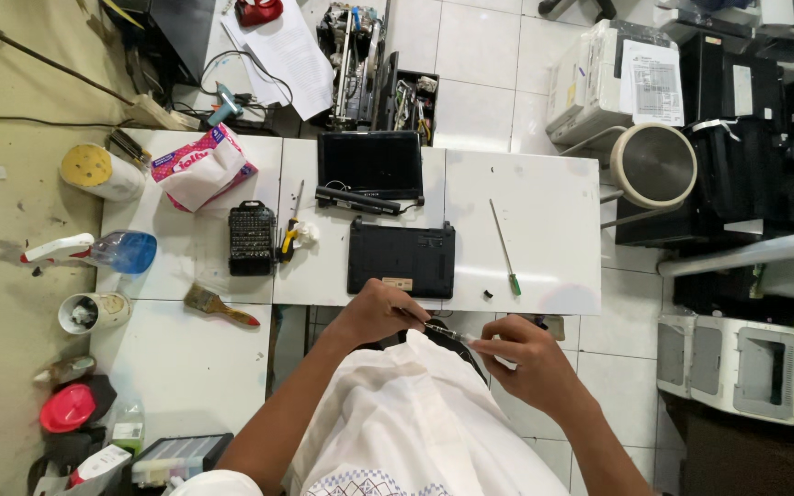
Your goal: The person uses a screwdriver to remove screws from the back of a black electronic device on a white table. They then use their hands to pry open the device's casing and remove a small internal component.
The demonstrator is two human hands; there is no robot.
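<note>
- Screwdriver (441, 329): thin, stiff, light, held between both hands just near of the laptop (402, 258) at the worktop (544, 230) edge.
- Left hand (380, 310) grip pinches the handle end; right hand (516, 354) grip pinches the tip.
- Slim shaft looks slippery; handle is likely the surest hold.

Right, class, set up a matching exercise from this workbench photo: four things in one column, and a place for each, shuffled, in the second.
Things:
1. paintbrush
2. green-handled screwdriver
3. spray bottle
4. screwdriver bit set

Places:
A. lying alone right of the black laptop base
B. at the table's left edge, on its side
C. between the tissue pack and the laptop base
D. below the bit set, near the gap between tables

Pairs: 1-D, 2-A, 3-B, 4-C
</note>
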